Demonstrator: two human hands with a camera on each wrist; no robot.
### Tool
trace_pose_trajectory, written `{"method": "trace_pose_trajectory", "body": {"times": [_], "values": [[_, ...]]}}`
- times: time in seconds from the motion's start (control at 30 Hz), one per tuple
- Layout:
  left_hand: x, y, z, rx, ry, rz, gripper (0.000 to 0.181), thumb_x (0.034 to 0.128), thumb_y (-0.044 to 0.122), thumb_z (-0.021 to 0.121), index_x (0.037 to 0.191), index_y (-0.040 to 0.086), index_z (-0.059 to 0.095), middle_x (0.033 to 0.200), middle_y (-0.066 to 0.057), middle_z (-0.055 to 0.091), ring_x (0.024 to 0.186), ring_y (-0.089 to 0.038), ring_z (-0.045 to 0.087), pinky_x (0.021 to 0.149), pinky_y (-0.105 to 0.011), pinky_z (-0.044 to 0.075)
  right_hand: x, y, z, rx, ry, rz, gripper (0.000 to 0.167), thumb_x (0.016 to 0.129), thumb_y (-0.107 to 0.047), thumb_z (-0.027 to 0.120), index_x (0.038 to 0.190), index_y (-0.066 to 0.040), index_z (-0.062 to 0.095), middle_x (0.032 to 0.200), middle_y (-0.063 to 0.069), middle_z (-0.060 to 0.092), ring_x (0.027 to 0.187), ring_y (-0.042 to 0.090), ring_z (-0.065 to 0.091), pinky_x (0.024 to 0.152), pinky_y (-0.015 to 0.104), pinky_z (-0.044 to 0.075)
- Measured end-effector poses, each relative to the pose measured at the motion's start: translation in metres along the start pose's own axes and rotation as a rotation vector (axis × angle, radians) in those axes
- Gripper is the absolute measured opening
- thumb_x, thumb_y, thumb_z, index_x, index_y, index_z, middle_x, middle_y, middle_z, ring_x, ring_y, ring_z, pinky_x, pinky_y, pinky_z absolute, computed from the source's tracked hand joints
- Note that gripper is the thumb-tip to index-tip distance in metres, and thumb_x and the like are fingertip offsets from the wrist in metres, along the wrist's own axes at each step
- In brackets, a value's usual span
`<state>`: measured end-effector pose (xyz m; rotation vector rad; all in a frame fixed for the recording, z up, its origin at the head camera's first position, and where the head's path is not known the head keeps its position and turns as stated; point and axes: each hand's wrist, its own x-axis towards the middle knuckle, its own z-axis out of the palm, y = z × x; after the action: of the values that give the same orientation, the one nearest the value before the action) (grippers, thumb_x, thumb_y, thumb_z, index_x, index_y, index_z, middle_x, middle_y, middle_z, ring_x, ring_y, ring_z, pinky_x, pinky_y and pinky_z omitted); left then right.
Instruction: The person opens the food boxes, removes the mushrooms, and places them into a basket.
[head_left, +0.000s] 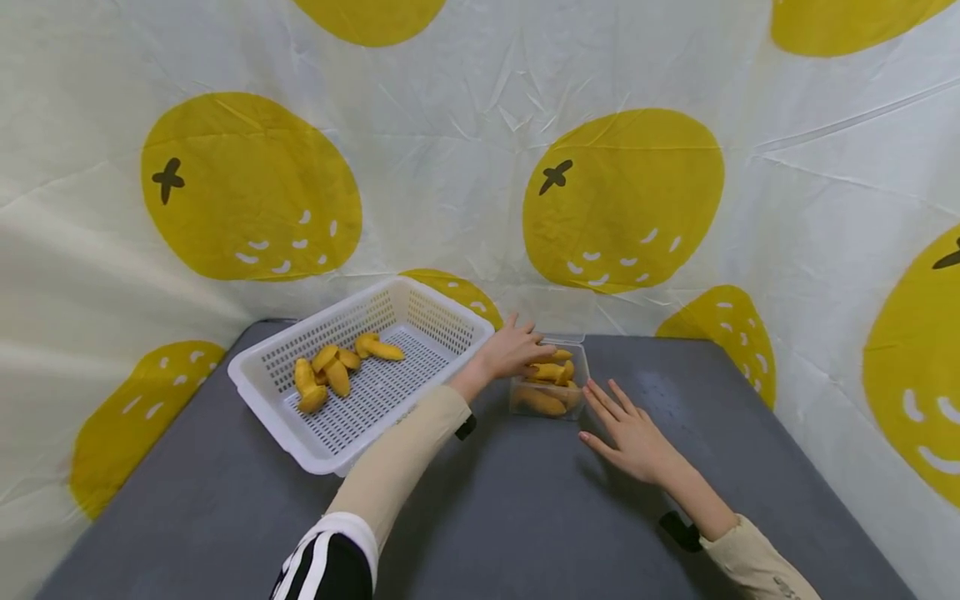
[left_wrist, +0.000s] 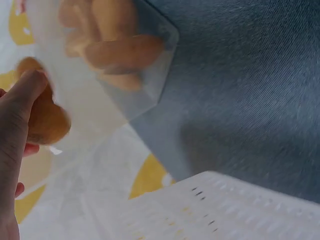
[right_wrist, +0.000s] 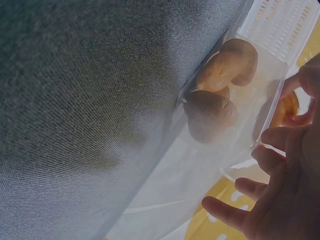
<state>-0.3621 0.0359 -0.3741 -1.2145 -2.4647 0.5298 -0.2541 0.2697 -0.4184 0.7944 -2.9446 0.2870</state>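
A clear plastic box (head_left: 527, 403) holding several yellow-brown mushrooms (head_left: 551, 372) stands on the dark table. My left hand (head_left: 510, 348) is over its left side; in the left wrist view that hand (left_wrist: 15, 120) pinches a mushroom (left_wrist: 47, 120) between thumb and fingers beside the box wall (left_wrist: 150, 95). My right hand (head_left: 633, 442) has its fingers spread at the box's right side. In the right wrist view the right hand (right_wrist: 285, 185) has fingertips at the box rim, with mushrooms (right_wrist: 227, 67) visible through the wall.
A white perforated basket (head_left: 315, 458) with several mushrooms (head_left: 311, 387) stands to the left of the box. Behind the grey table (head_left: 510, 517) hangs a white sheet (head_left: 435, 150) printed with yellow fruit shapes.
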Motion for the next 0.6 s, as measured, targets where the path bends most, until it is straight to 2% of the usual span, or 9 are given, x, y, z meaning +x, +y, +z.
{"method": "trace_pose_trajectory", "body": {"times": [0.17, 0.33, 0.6], "values": [[-0.008, -0.006, -0.017, 0.022, 0.036, 0.01, 0.037, 0.0879, 0.038, 0.051, 0.123, 0.031, 0.046, 0.116, 0.003, 0.054, 0.112, -0.02, 0.049, 0.097, -0.047, 0.037, 0.001, -0.001, -0.002, 0.003, -0.004, -0.006, 0.07, 0.088, -0.051, 0.043, 0.143, -0.017, 0.017, 0.15, 0.007, 0.018, 0.138, 0.033, 0.008, 0.096, 0.062, 0.027], [-0.02, -0.014, -0.035, 0.058, 0.134, 0.044, 0.024, 0.0895, 0.033, 0.05, 0.112, 0.026, 0.052, 0.109, 0.002, 0.056, 0.106, -0.019, 0.052, 0.091, -0.043, 0.043, 0.001, 0.0, -0.002, 0.0, 0.009, -0.015, 0.07, 0.088, -0.051, 0.044, 0.143, -0.017, 0.017, 0.149, 0.007, 0.019, 0.138, 0.033, 0.009, 0.096, 0.062, 0.027], [-0.051, -0.03, -0.061, 0.112, 0.234, 0.071, 0.019, 0.089, 0.026, 0.05, 0.108, 0.024, 0.053, 0.104, 0.0, 0.056, 0.096, -0.019, 0.051, 0.089, -0.042, 0.042, 0.0, 0.001, 0.0, -0.005, 0.011, -0.017, 0.071, 0.088, -0.052, 0.042, 0.144, -0.019, 0.014, 0.15, 0.007, 0.018, 0.138, 0.032, 0.008, 0.095, 0.063, 0.027]]}}
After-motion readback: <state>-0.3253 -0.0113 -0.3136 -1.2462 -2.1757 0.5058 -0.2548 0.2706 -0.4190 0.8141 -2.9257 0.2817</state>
